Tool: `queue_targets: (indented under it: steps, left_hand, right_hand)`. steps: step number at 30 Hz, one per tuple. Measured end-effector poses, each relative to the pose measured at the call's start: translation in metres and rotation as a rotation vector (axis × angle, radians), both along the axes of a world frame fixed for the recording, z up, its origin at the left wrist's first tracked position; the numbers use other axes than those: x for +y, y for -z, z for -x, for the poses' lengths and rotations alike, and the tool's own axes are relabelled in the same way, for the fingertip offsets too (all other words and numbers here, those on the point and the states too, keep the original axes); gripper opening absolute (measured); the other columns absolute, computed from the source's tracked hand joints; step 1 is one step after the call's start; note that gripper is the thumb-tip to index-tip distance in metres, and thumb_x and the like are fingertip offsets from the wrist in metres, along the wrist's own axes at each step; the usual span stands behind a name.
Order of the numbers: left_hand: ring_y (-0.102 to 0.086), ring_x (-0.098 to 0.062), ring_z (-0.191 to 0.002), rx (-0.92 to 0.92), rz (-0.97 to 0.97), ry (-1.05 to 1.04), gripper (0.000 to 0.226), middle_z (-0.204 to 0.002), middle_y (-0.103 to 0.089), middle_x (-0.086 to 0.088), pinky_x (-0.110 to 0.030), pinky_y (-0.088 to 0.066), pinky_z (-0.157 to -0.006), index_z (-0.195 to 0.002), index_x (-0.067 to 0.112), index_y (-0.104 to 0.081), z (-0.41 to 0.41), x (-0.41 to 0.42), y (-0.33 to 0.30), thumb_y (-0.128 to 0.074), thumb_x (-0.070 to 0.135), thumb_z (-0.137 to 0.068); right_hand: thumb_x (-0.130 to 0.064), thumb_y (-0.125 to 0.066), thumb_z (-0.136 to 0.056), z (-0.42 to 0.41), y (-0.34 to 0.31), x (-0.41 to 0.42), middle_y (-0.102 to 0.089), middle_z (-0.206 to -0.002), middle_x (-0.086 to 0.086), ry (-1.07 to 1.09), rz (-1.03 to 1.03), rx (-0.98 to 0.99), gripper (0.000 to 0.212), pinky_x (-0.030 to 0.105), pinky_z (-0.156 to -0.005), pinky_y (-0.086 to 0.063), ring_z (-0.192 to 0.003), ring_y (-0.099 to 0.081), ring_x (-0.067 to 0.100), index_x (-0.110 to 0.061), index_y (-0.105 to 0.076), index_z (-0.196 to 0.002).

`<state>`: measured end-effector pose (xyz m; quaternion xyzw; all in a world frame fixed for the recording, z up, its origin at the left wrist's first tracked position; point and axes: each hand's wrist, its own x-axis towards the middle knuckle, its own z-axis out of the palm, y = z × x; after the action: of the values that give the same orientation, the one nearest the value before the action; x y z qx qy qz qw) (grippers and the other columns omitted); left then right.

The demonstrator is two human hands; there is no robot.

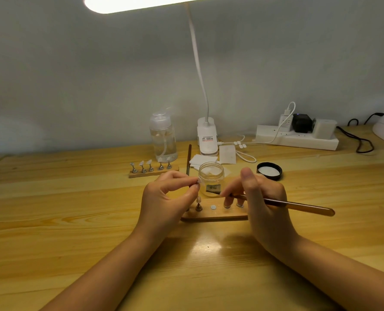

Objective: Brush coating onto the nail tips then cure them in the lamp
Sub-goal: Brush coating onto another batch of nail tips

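While left hand (pixel 168 198) pinches nail tip (pixel 199 181), right hand (pixel 263 203) holds brush (pixel 298 206).

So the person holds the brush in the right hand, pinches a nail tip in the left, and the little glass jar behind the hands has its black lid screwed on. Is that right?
Not quite. The head view shows the glass jar open: its black lid lies on the table to the jar's right, white lining up. The rest holds: the right hand holds the brush, and the left hand pinches a small clear nail tip.
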<state>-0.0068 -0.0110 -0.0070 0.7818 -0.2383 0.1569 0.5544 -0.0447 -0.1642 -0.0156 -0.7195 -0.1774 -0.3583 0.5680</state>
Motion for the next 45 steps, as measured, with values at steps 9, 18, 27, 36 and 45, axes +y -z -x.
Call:
queue_targets:
  steps: [9, 18, 27, 36, 45]
  left_hand:
    - [-0.056, 0.003, -0.082, -0.004, 0.0, -0.002, 0.031, -0.081, -0.063, 0.011, -0.005, -0.043, -0.072, -0.079, 0.036, -0.065, 0.0001, 0.0009, 0.0006, -0.069, 0.005, -0.075]
    - [-0.056, 0.005, -0.08, 0.01, 0.005, -0.002, 0.031, -0.081, -0.063, 0.01, -0.005, -0.043, -0.072, -0.079, 0.034, -0.065, -0.0003, 0.0004, 0.0003, -0.069, 0.004, -0.075]
    - [-0.056, 0.0, -0.085, 0.028, 0.006, -0.007, 0.029, -0.084, -0.063, 0.009, -0.006, -0.044, -0.071, -0.081, 0.034, -0.065, -0.0011, 0.0005, 0.0008, -0.068, 0.006, -0.076]
    - [-0.057, -0.001, -0.085, 0.011, -0.001, 0.001, 0.027, -0.084, -0.064, 0.009, -0.01, -0.046, -0.075, -0.083, 0.033, -0.065, -0.0007, 0.0011, 0.0011, -0.068, 0.008, -0.076]
    - [-0.058, 0.003, -0.086, -0.005, -0.006, 0.014, 0.026, -0.085, -0.065, 0.015, -0.011, -0.047, -0.075, -0.084, 0.035, -0.065, -0.0026, -0.0001, 0.0008, -0.067, 0.01, -0.076]
  right_hand:
    - [-0.034, -0.032, -0.093, -0.0038, 0.0012, 0.0011, -0.063, -0.064, 0.0, 0.039, 0.147, -0.066, 0.047, 0.015, -0.059, -0.045, -0.064, -0.06, 0.004, -0.008, -0.064, -0.071]
    - [-0.038, -0.03, -0.094, -0.0045, 0.0008, 0.0023, -0.063, -0.066, -0.001, 0.067, 0.154, -0.073, 0.05, 0.014, -0.059, -0.044, -0.067, -0.059, 0.004, -0.009, -0.064, -0.073]
    - [-0.029, -0.031, -0.09, -0.0026, 0.0004, -0.0013, -0.059, -0.058, -0.006, 0.043, 0.07, -0.046, 0.038, 0.011, -0.057, -0.041, -0.057, -0.058, 0.003, -0.02, -0.06, -0.067]
    - [-0.03, -0.033, -0.093, -0.0004, 0.0003, 0.0, -0.06, -0.06, -0.004, 0.013, 0.106, -0.036, 0.041, 0.01, -0.058, -0.041, -0.06, -0.058, 0.002, -0.014, -0.061, -0.067]
    - [-0.031, -0.036, -0.091, -0.0029, -0.0011, 0.0043, -0.063, -0.069, -0.003, 0.024, 0.09, -0.004, 0.037, 0.01, -0.062, -0.042, -0.069, -0.059, 0.002, -0.012, -0.062, -0.074]
